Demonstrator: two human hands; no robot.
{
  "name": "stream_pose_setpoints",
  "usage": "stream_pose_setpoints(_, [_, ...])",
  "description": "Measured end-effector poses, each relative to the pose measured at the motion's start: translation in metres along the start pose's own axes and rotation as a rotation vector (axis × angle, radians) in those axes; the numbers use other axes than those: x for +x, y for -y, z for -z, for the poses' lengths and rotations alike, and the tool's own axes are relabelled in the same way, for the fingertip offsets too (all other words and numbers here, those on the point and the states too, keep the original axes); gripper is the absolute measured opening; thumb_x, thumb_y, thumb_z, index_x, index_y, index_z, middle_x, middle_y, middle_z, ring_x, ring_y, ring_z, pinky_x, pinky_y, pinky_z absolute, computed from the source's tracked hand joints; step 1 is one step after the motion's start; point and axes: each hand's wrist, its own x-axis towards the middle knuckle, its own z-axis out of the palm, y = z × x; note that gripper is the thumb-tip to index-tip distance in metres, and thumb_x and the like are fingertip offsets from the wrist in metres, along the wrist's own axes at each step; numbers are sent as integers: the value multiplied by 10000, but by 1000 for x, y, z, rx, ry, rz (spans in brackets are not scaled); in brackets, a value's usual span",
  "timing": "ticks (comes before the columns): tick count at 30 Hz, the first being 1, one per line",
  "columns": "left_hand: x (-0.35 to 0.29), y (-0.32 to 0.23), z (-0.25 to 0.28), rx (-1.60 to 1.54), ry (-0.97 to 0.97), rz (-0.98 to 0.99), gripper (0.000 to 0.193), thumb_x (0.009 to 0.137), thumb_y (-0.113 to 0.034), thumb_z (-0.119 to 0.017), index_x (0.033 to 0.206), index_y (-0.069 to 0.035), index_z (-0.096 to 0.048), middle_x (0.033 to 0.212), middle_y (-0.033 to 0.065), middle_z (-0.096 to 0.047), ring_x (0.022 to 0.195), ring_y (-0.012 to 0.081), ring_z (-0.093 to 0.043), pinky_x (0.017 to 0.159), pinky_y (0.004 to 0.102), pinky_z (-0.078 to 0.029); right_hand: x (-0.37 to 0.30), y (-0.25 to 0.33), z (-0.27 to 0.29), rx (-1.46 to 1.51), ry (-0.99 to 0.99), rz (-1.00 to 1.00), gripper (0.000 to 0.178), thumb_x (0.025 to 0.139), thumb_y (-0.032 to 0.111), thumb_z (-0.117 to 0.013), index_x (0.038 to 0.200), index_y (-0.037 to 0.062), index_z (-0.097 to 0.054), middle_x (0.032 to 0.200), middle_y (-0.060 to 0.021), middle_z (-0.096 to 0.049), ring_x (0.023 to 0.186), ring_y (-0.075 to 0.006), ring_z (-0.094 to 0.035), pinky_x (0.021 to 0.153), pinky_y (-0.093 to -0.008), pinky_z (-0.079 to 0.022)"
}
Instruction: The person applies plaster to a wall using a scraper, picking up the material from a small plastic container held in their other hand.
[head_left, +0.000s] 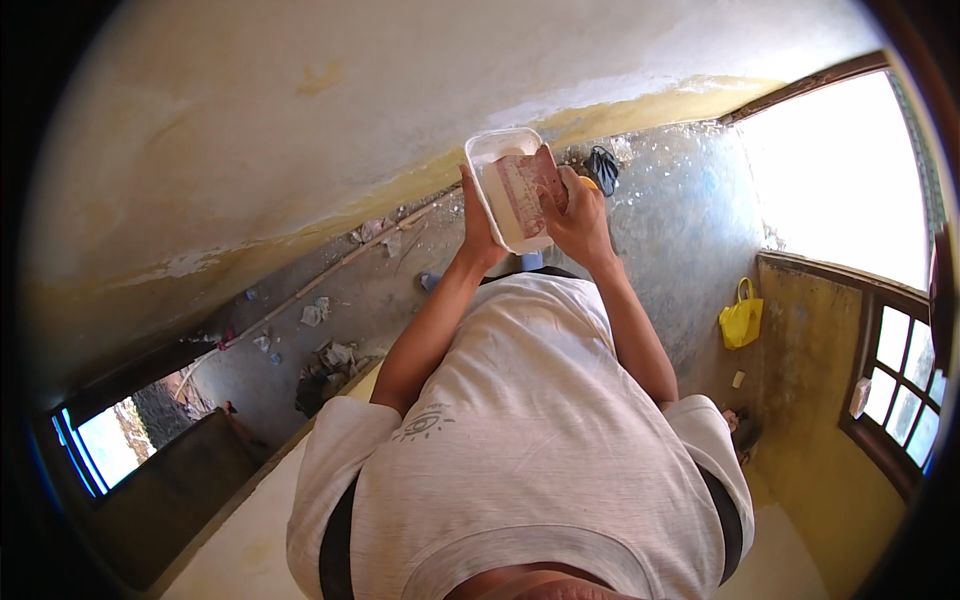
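Observation:
My left hand (479,228) grips the side of a white rectangular plastic tub (484,200), which is held up in front of my chest. Pale, wet-looking material, perhaps filler, lies inside it. My right hand (582,222) is closed round a flat reddish-brown spreader (532,185), its broad face smeared with whitish residue. The spreader lies over the tub's opening, reaching across its inside; whether its edge touches the bottom is hidden. A small orange-yellow piece shows behind the right hand's knuckles.
A patchy cream and yellow wall (280,120) rises close in front. On the white-spattered floor (680,210) lie a long pole (330,272), scraps, a black plastic bag (602,170) and a yellow bag (741,318). A paned window (905,370) is at right.

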Motion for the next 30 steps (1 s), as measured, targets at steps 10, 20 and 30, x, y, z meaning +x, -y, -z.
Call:
stream_pose_setpoints(10, [-7,0,15,-42,0,-1,741,1070,-684,-303,1552,-143,-460,1491,82,-575,1328,277,-606,1109,479,-527,1,-1,0,-36,152,-99,228,923,155,-684,903,-39,-566,721,-305,-603,724,-523,-624,663,-520,-484])
stream_pose_setpoints(20, [-12,5,20,-31,30,-57,700,1090,-644,-314,1550,-136,-454,1486,83,-576,1339,257,-598,1113,442,-526,-5,11,-14,85,152,-174,244,911,150,-695,891,-57,-568,747,-311,-592,722,-523,-582,649,-494,-474])
stream_pose_setpoints(30, [-13,4,24,209,-1,-62,911,1013,-801,-247,1598,-116,-381,1517,152,-548,1332,318,-606,1118,484,-523,-12,-16,-29,184,102,-235,275,918,192,-726,913,-66,-633,683,-216,-604,604,-310,-568,626,-430,-464])
